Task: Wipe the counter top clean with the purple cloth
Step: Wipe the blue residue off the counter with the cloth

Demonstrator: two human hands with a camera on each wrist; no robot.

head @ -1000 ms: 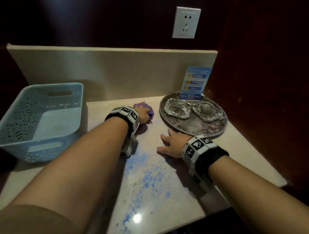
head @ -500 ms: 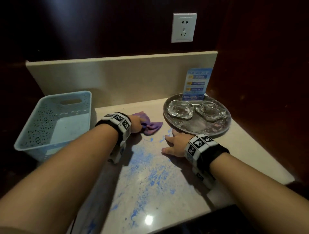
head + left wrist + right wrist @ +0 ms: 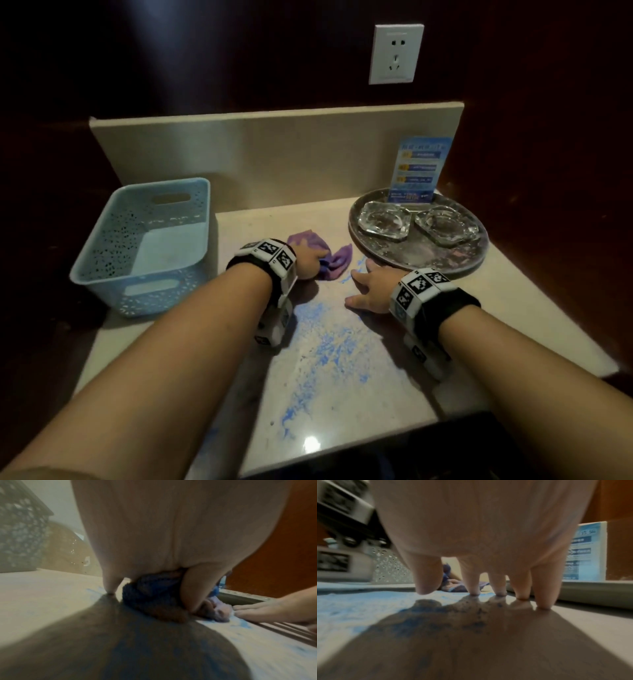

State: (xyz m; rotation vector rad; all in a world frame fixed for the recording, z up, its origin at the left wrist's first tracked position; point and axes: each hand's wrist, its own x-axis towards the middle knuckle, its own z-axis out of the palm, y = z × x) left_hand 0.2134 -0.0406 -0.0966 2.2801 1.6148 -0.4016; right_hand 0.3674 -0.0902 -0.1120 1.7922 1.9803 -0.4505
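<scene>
The purple cloth [image 3: 334, 258] lies bunched on the beige counter top [image 3: 513, 329], between the basket and the tray. My left hand [image 3: 310, 263] grips it, fingers curled over the fabric; the left wrist view shows the cloth [image 3: 154, 599] squeezed under the palm against the counter. My right hand [image 3: 371, 286] rests flat on the counter just right of the cloth, fingers straight and spread, fingertips [image 3: 500, 593] touching the surface. A blue powdery smear [image 3: 325, 346] covers the counter from the hands toward the front edge.
A light blue perforated basket [image 3: 113, 246] stands at the left. A round metal tray [image 3: 431, 263] at the right holds two glass ashtrays [image 3: 383, 219] and a blue card stand [image 3: 418, 168]. A backsplash [image 3: 260, 154] closes the rear; dark walls flank both sides.
My left hand has dragged the cloth toward me and slightly right, off the back of the counter into the smear's upper end. The right hand has stayed planted.
</scene>
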